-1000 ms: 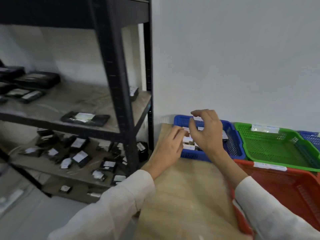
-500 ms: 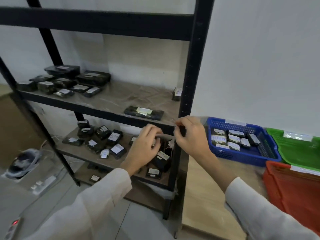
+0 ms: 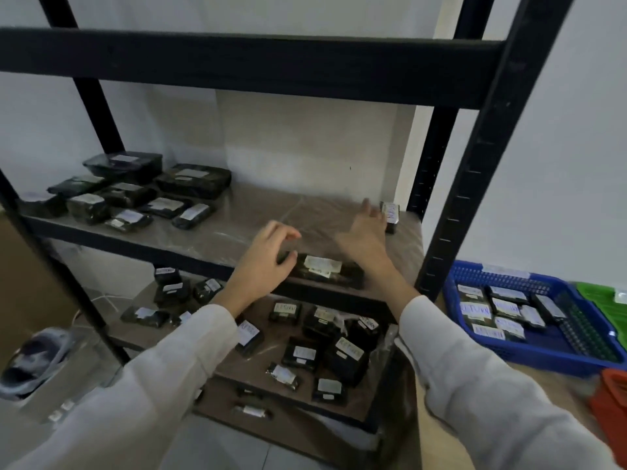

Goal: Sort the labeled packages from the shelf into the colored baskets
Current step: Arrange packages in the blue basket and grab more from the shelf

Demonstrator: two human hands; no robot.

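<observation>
I see both hands reaching into the middle level of the black shelf [image 3: 475,184]. My left hand [image 3: 261,266] hovers with its fingers curled and spread apart, the fingertips just at the left end of a long dark package [image 3: 325,271] that lies near the front edge of that level; it holds nothing that I can make out, and whether the fingertips touch the wrap I cannot tell. My right hand [image 3: 364,237] is blurred, open with the fingers apart and stretched forward, above and behind the right part of the same package, with nothing in its grasp. Its fingertips come close to a small upright package [image 3: 390,215] standing at the back right corner of the level.

The long package carries a white label on top. To the far left of the same level sits a cluster of dark wrapped packages [image 3: 135,191], each with a pale label. On the level below, many smaller labeled packages [image 3: 319,344] lie scattered; some labels bear handwriting I cannot read with certainty.

To the right of the shelf, on a wooden table [image 3: 556,385], stands a blue basket [image 3: 543,354] holding several labeled packages. Behind it I see the edge of a green basket [image 3: 600,293], and at the lower right a corner of a red basket [image 3: 614,401]. Both sleeves [image 3: 475,385] are white.
</observation>
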